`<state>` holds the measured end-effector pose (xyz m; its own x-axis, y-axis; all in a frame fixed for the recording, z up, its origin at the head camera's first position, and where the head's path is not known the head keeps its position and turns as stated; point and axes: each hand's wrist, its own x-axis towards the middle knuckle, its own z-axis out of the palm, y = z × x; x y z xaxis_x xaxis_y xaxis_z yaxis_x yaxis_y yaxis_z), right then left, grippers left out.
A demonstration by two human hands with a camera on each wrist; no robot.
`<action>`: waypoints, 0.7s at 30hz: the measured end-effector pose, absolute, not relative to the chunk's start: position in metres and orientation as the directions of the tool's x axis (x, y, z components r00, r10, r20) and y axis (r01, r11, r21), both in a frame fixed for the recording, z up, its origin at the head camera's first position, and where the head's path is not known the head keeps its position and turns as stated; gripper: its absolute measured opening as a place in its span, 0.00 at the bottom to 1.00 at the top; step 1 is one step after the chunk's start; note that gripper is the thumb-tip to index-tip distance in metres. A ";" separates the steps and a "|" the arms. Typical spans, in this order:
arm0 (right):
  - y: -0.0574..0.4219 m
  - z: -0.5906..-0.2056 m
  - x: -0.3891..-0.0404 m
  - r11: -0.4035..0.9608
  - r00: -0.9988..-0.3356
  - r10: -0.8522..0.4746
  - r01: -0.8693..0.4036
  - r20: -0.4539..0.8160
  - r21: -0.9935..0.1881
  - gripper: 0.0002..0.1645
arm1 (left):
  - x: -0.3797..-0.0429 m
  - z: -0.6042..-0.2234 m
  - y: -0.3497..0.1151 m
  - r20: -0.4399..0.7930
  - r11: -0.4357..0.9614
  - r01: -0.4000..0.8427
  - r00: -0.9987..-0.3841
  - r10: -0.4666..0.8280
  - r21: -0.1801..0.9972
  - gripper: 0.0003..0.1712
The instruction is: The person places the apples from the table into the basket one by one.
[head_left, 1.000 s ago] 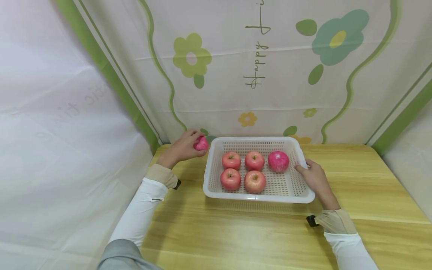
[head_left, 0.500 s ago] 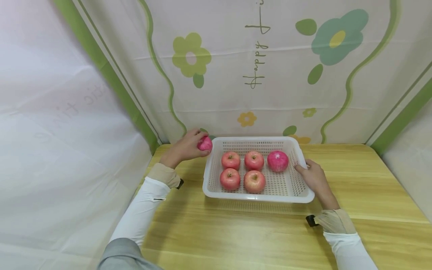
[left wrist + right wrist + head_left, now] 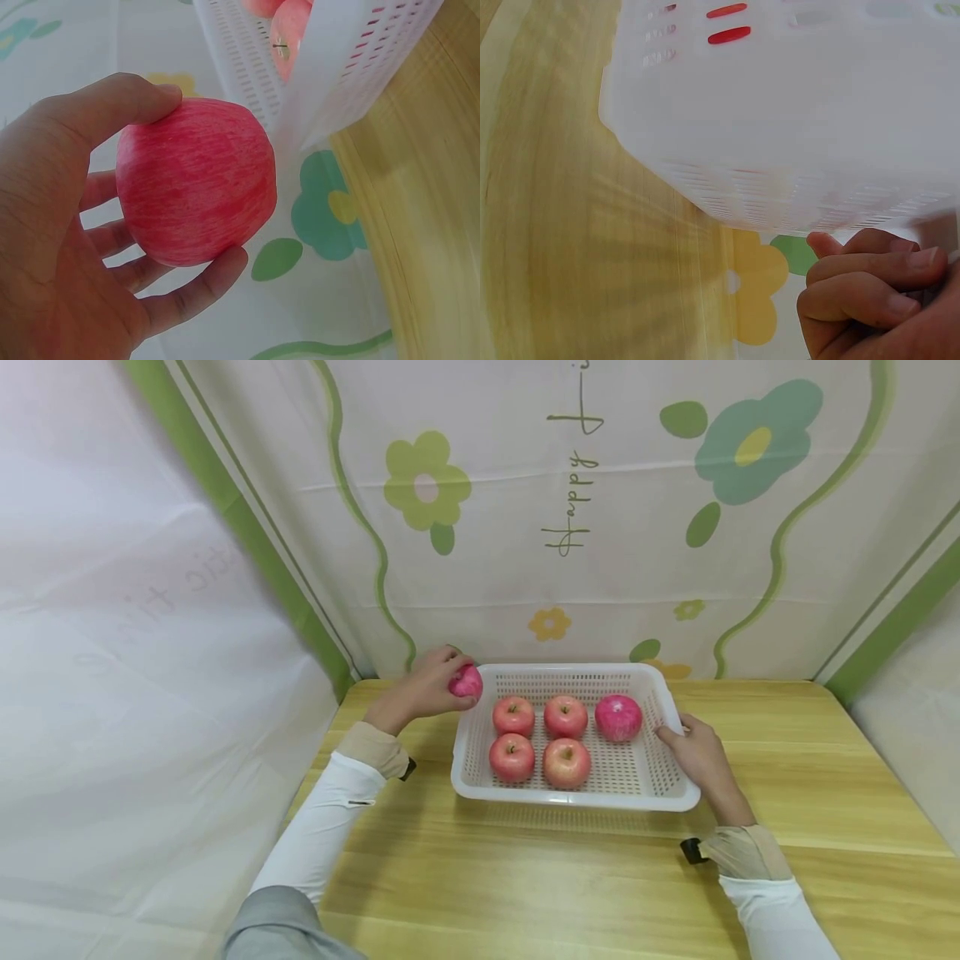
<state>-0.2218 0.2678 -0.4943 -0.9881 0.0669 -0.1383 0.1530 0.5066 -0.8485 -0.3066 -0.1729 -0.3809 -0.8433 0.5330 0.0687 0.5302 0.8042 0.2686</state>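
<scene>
My left hand (image 3: 423, 687) grips a deep pink apple (image 3: 467, 682) at the left rim of a white plastic basket (image 3: 570, 798). In the left wrist view the thumb lies over the apple (image 3: 196, 184) and the other fingers reach round beneath it. Inside the basket are several pale red apples (image 3: 567, 763) in two rows, filling the left and middle. One deep pink apple (image 3: 618, 718) sits toward the back right. My right hand (image 3: 701, 760) holds the basket's right rim, thumb over the inside; the right wrist view shows its curled fingers (image 3: 855, 296) at the outer wall.
The basket stands toward the back of a wooden table (image 3: 555, 885). Behind it hangs a white cloth printed with flowers (image 3: 427, 485) and writing. A white side cloth (image 3: 150, 652) borders the table on the left, and another hangs on the right.
My left hand has carried the deep pink apple a little rightward, from beside the basket to its left rim. The right hand and the basket have stayed in place.
</scene>
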 end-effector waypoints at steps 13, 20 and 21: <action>0.270 -0.497 -0.222 0.510 -0.989 0.070 0.147 -0.129 -0.848 0.40 | -0.300 -0.379 -0.161 0.017 0.800 0.511 -0.846 0.533 0.314 0.41; 0.269 -0.496 -0.221 0.509 -0.990 0.066 0.141 -0.125 -0.849 0.41 | -0.300 -0.381 -0.158 0.013 0.803 0.510 -0.846 0.533 0.309 0.42; 0.268 -0.496 -0.222 0.509 -0.990 0.066 0.141 -0.125 -0.849 0.41 | -0.300 -0.382 -0.158 0.017 0.801 0.513 -0.845 0.535 0.308 0.42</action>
